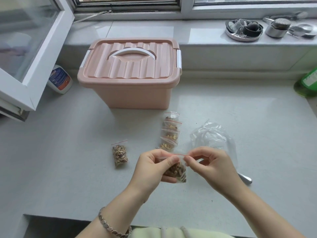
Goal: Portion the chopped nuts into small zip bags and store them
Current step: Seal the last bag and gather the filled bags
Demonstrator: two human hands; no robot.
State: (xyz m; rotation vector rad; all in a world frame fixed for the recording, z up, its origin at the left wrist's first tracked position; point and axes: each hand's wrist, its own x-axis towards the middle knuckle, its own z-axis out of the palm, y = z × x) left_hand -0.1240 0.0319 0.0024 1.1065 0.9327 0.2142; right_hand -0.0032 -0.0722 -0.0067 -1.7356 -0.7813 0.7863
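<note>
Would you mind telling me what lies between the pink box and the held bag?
In the head view, a row of filled zip bags lies there on the counter.

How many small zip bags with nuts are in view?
6: one bag pinched between left hand and right hand, one lone bag on the counter, four overlapping in a row near the pink box; overlap may hide another.

Daylight from a white-framed window (187,7), 1 sash (30,48) swung open at left, lights a pale grey counter (68,152).
</note>
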